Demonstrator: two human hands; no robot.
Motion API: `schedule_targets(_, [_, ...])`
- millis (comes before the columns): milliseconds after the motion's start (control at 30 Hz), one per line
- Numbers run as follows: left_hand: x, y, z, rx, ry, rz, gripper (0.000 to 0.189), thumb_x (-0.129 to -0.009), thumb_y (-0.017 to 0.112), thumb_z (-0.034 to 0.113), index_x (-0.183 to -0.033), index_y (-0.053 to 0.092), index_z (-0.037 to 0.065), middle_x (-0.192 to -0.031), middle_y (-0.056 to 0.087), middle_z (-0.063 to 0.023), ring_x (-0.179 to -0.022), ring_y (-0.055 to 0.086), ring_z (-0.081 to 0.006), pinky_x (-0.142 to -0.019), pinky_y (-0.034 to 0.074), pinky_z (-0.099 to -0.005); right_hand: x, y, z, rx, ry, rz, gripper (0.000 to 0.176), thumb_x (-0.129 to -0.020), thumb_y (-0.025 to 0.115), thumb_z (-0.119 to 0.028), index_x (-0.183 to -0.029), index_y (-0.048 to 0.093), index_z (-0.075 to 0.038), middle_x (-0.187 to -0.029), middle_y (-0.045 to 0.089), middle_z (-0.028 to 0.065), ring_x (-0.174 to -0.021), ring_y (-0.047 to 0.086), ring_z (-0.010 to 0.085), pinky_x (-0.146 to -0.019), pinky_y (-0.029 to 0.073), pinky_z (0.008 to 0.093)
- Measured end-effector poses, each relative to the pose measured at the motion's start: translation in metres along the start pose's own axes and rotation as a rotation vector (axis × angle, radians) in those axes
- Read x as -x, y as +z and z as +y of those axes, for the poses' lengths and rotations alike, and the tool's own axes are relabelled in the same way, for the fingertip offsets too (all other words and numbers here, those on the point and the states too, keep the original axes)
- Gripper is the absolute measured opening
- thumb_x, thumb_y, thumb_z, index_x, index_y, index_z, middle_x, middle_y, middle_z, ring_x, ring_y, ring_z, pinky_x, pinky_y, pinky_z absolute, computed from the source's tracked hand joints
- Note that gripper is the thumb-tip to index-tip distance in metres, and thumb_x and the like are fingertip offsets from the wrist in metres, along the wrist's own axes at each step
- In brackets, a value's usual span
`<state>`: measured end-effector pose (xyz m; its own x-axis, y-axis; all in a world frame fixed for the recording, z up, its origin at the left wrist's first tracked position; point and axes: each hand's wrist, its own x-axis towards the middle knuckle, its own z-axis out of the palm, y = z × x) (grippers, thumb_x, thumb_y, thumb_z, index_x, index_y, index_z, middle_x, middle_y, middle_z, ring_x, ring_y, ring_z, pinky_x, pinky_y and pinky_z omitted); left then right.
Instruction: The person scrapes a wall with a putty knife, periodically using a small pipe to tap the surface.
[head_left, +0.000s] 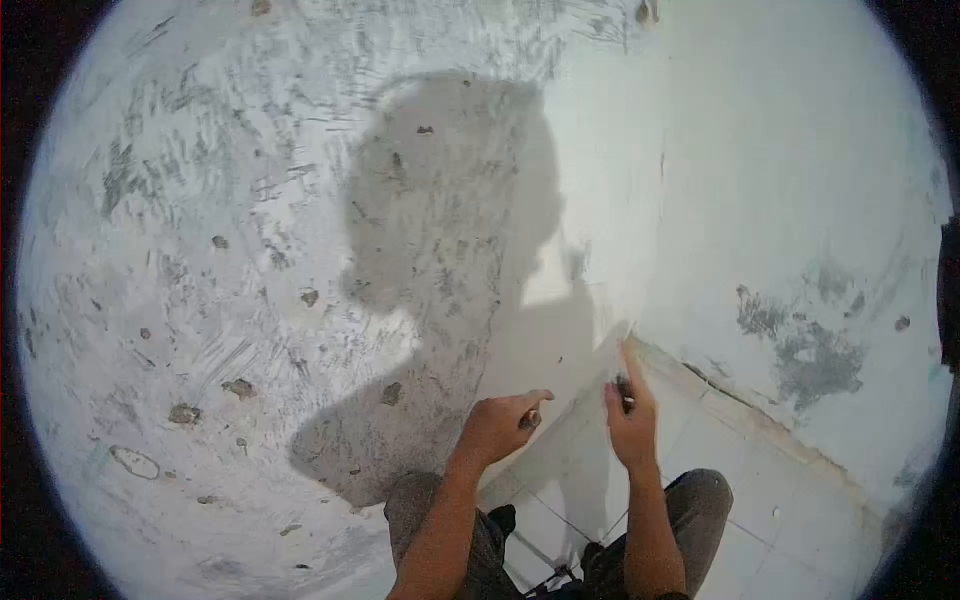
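Clutching blurred dark object (624, 391), right hand (632, 420)

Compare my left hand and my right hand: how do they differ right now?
The left hand is curled, knuckles up, pinching a small dark piece at its fingertips; the right hand stands edge-on, its grip around a dark tool. The left hand sits before the scraped grey wall, the right hand over the tiled floor. Both are bare.
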<state>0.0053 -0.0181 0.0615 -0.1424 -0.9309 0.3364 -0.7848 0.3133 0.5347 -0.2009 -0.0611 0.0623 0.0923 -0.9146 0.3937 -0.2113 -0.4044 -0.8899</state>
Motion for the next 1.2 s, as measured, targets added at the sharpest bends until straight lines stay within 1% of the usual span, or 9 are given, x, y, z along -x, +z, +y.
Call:
schedule_targets(233, [0.001,-0.009,0.0,-0.06,-0.102,-0.014,0.032,-0.084,0.06,0.011,-0.116,0.062,0.017,-0.08,0.066,-0.0089,-0.067,0.064,-0.0217,-0.063,0.05,-0.0347,0.014,0.046,-0.011,-0.027,-0.215,-0.043,0.059,-0.091,0.055,-0.007,-0.145,0.035,-0.014,-0.112,0.063,0.0248,-0.083,0.063,0.0237,-0.078,0.049,0.0323])
schedule_targets(267, [0.0,-0.01,-0.001,-0.094,-0.102,0.014,0.032,-0.084,0.06,0.011,-0.116,0.062,0.017,-0.081,0.066,-0.0093,-0.067,0.064,-0.0217,-0.063,0.05,-0.0342,0.017,0.045,-0.011,-0.066,-0.046,-0.167,0.06,-0.091,0.055,-0.009,-0.146,0.032,-0.013,-0.12,0.058,0.0282,-0.103,0.062,0.0317,-0.09,0.046,0.0359])
schedule_targets(367, [-0.002,-0.011,0.002,-0.106,-0.286,0.128,0.03,-0.086,0.061,0.01,-0.116,0.062,0.016,-0.075,0.065,-0.0109,-0.064,0.064,-0.0215,-0.061,0.05,-0.0343,0.017,0.043,-0.012,-0.071,0.068,-0.207,0.06,-0.092,0.053,-0.012,-0.147,0.029,-0.012,-0.121,0.056,0.0301,-0.113,0.057,0.0362,-0.095,0.044,0.0395])
schedule_targets(467, [-0.001,-0.005,-0.011,0.038,-0.228,0.32,0.027,-0.088,0.059,0.012,-0.116,0.062,0.015,-0.065,0.06,-0.0086,-0.056,0.059,-0.0176,-0.056,0.047,-0.0321,0.012,0.043,-0.001,-0.045,0.063,-0.205,0.06,-0.093,0.052,-0.015,-0.147,0.027,-0.009,-0.122,0.054,0.0313,-0.113,0.057,0.0371,-0.095,0.043,0.0403])
schedule_targets(700, [-0.003,-0.005,-0.005,-0.068,-0.17,0.306,0.028,-0.088,0.06,0.011,-0.116,0.062,0.011,-0.058,0.052,-0.0026,-0.051,0.046,-0.0089,-0.05,0.04,-0.0261,0.018,0.047,-0.013,-0.188,0.104,-0.225,0.052,-0.095,0.049,-0.013,-0.145,0.033,-0.01,-0.123,0.056,0.0273,-0.112,0.058,0.0344,-0.095,0.043,0.0394])
schedule_targets(767, [-0.005,-0.002,-0.004,0.017,-0.115,0.401,0.036,-0.087,0.06,0.01,-0.123,0.057,0.007,-0.066,0.058,-0.0034,-0.051,0.043,-0.0065,-0.049,0.038,-0.0238,0.021,0.054,-0.008,-0.141,-0.079,-0.208,0.05,-0.096,0.048,-0.01,-0.144,0.036,-0.01,-0.124,0.056,0.0269,-0.108,0.06,0.0344,-0.092,0.045,0.039])
schedule_targets(933, [-0.012,0.004,0.007,0.172,-0.098,0.441,0.053,-0.087,0.061,0.01,-0.136,0.044,0.003,-0.098,0.066,-0.0074,-0.05,0.039,-0.0036,-0.048,0.036,-0.0199,0.021,0.061,-0.004,-0.18,-0.067,-0.171,0.051,-0.093,0.05,-0.006,-0.143,0.041,-0.018,-0.076,0.055,0.0179,-0.068,0.054,0.0281,-0.07,0.046,0.0391])
schedule_targets(1000, [-0.012,0.009,0.004,0.215,-0.073,0.449,0.059,-0.088,0.062,0.012,-0.141,0.039,0.003,-0.12,0.063,-0.0114,-0.051,0.038,-0.0029,-0.047,0.036,-0.019,0.019,0.062,-0.004,-0.158,-0.035,-0.179,0.052,-0.093,0.05,-0.005,-0.143,0.04,-0.017,-0.076,0.056,0.0184,-0.068,0.054,0.0283,-0.069,0.046,0.0388])
schedule_targets(1200, [-0.011,0.011,0.009,0.034,-0.061,0.382,0.049,-0.09,0.061,0.015,-0.135,0.048,0.003,-0.131,0.056,-0.0137,-0.056,0.045,-0.0044,-0.05,0.04,-0.0204,0.023,0.076,0.001,-0.228,-0.014,-0.149,0.052,-0.092,0.049,-0.002,-0.141,0.042,-0.017,-0.081,0.059,0.0206,-0.068,0.054,0.0264,-0.068,0.046,0.0359])
